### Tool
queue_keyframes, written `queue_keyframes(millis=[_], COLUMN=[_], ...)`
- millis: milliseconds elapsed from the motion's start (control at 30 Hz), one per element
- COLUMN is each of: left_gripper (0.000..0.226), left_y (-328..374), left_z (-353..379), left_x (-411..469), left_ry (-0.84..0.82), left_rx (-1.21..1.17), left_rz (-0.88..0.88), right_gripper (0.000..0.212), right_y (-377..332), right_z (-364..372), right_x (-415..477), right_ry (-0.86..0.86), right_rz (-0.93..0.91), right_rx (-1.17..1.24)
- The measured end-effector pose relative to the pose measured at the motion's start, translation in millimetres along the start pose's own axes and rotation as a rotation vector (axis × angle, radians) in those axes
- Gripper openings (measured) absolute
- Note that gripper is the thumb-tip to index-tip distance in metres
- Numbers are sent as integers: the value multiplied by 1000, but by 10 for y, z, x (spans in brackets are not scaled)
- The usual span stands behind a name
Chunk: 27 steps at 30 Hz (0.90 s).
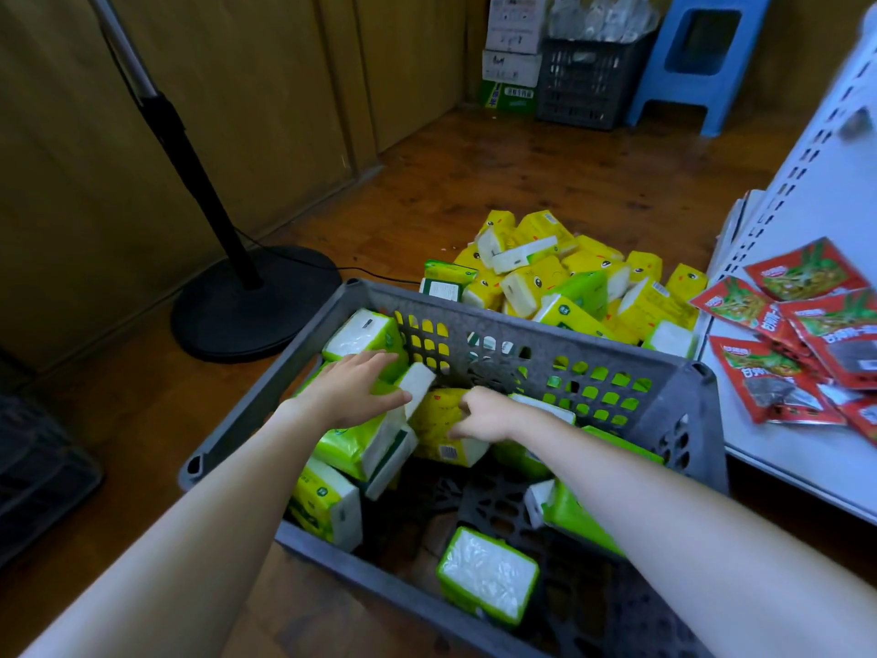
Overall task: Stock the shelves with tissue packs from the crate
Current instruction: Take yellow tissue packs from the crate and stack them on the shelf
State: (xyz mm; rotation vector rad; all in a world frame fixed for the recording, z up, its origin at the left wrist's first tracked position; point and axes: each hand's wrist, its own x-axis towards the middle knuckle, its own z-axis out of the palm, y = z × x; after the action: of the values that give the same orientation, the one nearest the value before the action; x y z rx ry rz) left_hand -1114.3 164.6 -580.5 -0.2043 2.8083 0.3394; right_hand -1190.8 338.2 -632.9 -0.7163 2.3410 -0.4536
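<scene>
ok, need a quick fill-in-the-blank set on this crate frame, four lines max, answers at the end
1. The left hand rests on a tissue pack whose wrapper is ____.
2. The right hand grips a second pack, coloured ____.
3. The snack packets on the white shelf are ____.
4. The loose pile beyond the crate lies on the ____.

Missing words: green; yellow; red; floor.
</scene>
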Motion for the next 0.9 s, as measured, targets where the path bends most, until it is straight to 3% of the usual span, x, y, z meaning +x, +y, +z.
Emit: queue_keyframes(millis=[167,300,467,567,667,800,900], left_gripper=[73,74,73,34,47,58,43], left_y=[-39,-46,114,334,471,550,661], left_z=[18,23,-60,-128,-165,-195,-264], left_x=[17,24,71,100,168,212,233], left_ry=[-17,-34,47,42,28,169,359], left_rx=[-38,-149,-555,-851,-1056,-1275,-1387], left_rz=[-24,-58,-100,-79,-139,-177,-157], right_gripper=[27,43,50,50,48,40,28], right_y=[152,203,202,159,100,83,32], right_z=[-370,-711,-1031,-1099,-1137,-1153,-1137], right_x=[-235,-521,-780,-859,-894,-911,-889], right_ry=[-29,-9,47,88,120,215,320], right_rz=[-47,-111,-202,-248,-298,-326,-325], right_rx=[191,387,621,633,652,683,794])
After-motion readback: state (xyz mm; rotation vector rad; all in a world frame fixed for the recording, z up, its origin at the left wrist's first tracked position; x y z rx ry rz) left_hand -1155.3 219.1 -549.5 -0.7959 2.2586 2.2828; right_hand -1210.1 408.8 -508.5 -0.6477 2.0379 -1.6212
